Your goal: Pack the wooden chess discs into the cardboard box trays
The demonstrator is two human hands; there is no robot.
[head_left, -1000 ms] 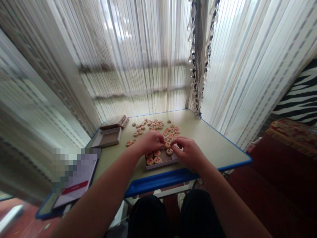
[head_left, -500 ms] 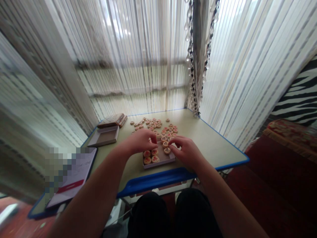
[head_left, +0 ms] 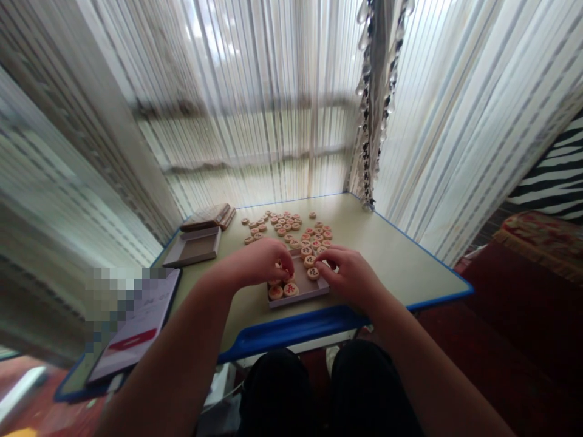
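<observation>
A shallow cardboard box (head_left: 298, 299) stands near the table's front edge with round wooden Chinese chess pieces in it. Red-marked pieces (head_left: 290, 290) fill its left side, and black-marked pieces (head_left: 313, 273) sit along its right part. My left hand (head_left: 264, 262) is over the box's left side, its fingers closed in a pinch on a red-marked piece, mostly hidden by the fingers. At the right side, my right hand (head_left: 350, 271) has thumb and forefinger curled together at the edge of a black-marked piece (head_left: 310, 261).
Many loose pieces (head_left: 285, 224) lie scattered behind the box. An open box lid (head_left: 194, 247) and a brown folded stack (head_left: 207, 216) are at the back left. A tablet (head_left: 141, 328) lies at the left edge. Striped curtains (head_left: 255, 152) hang behind the table (head_left: 392, 243).
My left hand has come down lower over the red-marked pieces in the box. My right hand stays beside the black-marked pieces. The whole view has shifted slightly.
</observation>
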